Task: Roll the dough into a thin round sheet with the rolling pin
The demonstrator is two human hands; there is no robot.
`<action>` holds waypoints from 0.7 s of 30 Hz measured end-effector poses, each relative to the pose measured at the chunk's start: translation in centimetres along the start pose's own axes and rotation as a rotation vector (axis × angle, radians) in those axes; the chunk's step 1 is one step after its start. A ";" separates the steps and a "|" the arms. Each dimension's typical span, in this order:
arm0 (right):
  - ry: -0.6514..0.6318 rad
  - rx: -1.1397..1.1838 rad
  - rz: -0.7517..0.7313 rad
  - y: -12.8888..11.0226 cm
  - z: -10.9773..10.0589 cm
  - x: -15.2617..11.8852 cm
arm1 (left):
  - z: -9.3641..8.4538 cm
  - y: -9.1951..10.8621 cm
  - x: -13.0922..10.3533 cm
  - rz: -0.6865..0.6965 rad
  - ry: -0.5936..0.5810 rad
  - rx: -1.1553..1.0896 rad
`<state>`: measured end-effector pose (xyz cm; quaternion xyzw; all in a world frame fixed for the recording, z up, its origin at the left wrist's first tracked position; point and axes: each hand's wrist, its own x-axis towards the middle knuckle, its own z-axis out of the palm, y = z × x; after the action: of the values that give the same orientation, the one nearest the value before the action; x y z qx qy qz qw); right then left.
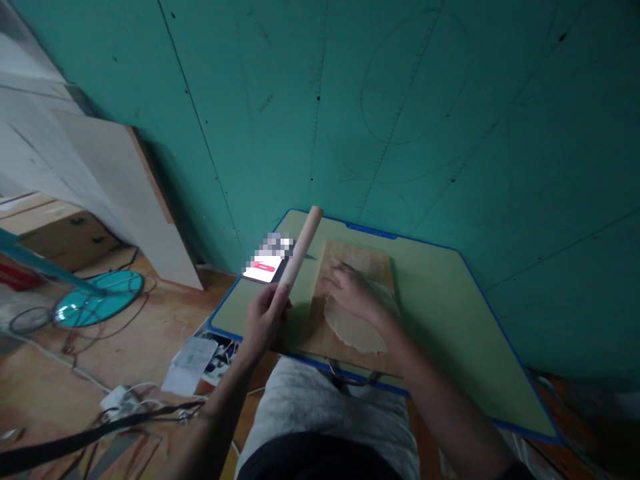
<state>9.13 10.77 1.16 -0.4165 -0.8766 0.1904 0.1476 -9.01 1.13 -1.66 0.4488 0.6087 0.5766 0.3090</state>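
Observation:
My left hand (264, 319) is wrapped round the lower end of a plain wooden rolling pin (301, 250), which slants up and away over the table. A thin, flat sheet of dough (355, 328) with an uneven edge lies on a wooden board (316, 333). Over the dough's far left part reaches my right hand (347, 288), fingers apart and somewhat blurred, holding nothing that I can see. Whether its fingertips touch the dough or the board is unclear. My right hand and forearm hide part of the dough.
The board rests on a pale green table (445, 300) with a blue rim. Left of the rolling pin lies a lit phone (263, 267). A green wall (400, 100) rises behind. Cables, a power strip (120, 400) and a round teal stand base (100, 297) occupy the floor at left.

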 end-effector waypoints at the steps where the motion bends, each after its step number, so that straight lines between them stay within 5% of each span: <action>1: 0.034 -0.059 0.048 0.7 -0.2 -0.6 | 0.0 0.0 0.0 -0.004 -0.006 0.006; 9: 0.108 -0.211 0.203 6.6 0.8 -8.1 | 0.1 0.1 0.0 -0.012 -0.024 0.026; 21: 0.110 -0.286 0.105 3.1 1.6 -6.9 | 0.0 0.0 -0.1 0.050 -0.024 0.159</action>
<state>14.71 6.81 -2.35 -0.4882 -0.8625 0.0479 0.1243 -8.97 1.08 -1.66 0.4940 0.6374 0.5286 0.2651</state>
